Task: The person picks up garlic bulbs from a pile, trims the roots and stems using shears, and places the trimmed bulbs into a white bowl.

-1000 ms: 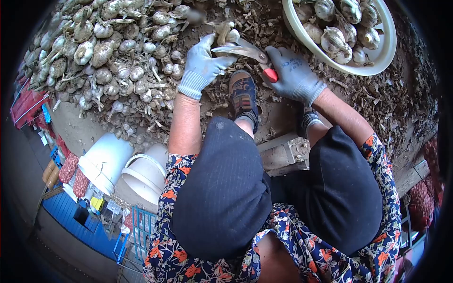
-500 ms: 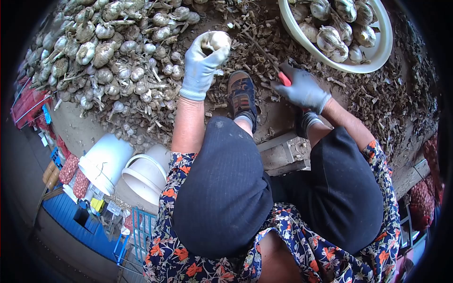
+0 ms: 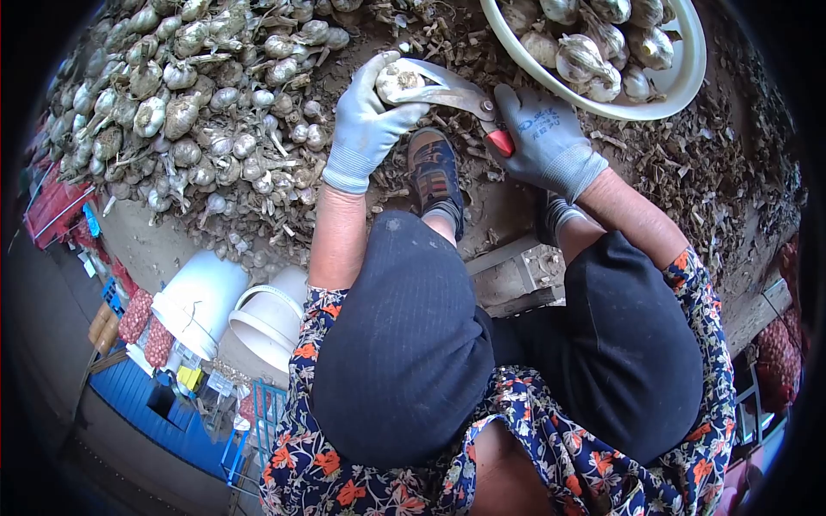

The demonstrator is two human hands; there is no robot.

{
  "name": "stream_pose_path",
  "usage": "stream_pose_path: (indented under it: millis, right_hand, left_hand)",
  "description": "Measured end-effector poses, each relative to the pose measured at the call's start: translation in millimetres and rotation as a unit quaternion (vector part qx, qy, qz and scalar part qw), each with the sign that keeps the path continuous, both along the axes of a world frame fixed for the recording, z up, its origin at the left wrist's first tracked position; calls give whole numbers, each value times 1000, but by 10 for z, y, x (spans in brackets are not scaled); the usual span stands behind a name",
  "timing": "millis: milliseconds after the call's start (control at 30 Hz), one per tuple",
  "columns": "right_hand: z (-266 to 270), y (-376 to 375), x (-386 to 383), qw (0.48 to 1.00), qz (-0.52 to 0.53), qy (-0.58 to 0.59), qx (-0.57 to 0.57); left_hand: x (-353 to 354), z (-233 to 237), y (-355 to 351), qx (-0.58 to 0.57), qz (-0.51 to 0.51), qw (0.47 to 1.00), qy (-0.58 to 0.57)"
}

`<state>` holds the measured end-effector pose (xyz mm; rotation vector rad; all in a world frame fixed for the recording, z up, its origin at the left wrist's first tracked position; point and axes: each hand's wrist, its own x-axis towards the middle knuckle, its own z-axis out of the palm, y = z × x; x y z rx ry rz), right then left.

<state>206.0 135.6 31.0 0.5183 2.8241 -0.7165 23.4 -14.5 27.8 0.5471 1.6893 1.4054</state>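
My left hand [image 3: 354, 138], in a grey work glove, is closed around a garlic bulb [image 3: 398, 82] whose root end faces up. Gloved as well, my right hand [image 3: 551, 142] grips red-handled shears [image 3: 469, 99]. Their long metal blades stand apart and reach across to the bulb, at its side by my left fingertips. Most of the handles are hidden inside my right palm.
A large heap of garlic [image 3: 189, 112] covers the ground at the left. At upper right stands a white basin [image 3: 632, 110] with trimmed bulbs in it. Dry stalk scraps litter the floor [image 3: 654, 198]. White buckets [image 3: 198, 301] are at lower left, near mesh sacks [image 3: 135, 316].
The shears have swung toward my left hand, and their blades have opened beside the bulb. My left hand has turned the bulb so its root end shows.
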Motion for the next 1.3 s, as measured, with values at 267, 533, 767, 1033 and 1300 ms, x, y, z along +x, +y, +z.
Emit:
stream_pose_path:
  millis: [267,533,767,1033,1300]
  right_hand:
    - [-24,-4,39,997,32,-52,-37]
    - [-463,-120,312,984,-79,-67,-142]
    - [-314,-74,352,969,-106,-120,-188]
    - [-331,-68,226,972,-12,-177,-152]
    - [-203,-51,84,982,-65,-72,-164]
  left_hand:
    - [-102,44,57,-61,-79,995,20]
    - [-59,-36,152,-154,-116,974,-117]
    - [17,615,644,-6,-12,998,65]
    - [-1468,-541,198,-511,71,707,484]
    - [-1184,-395,-68,-192,113,837,500]
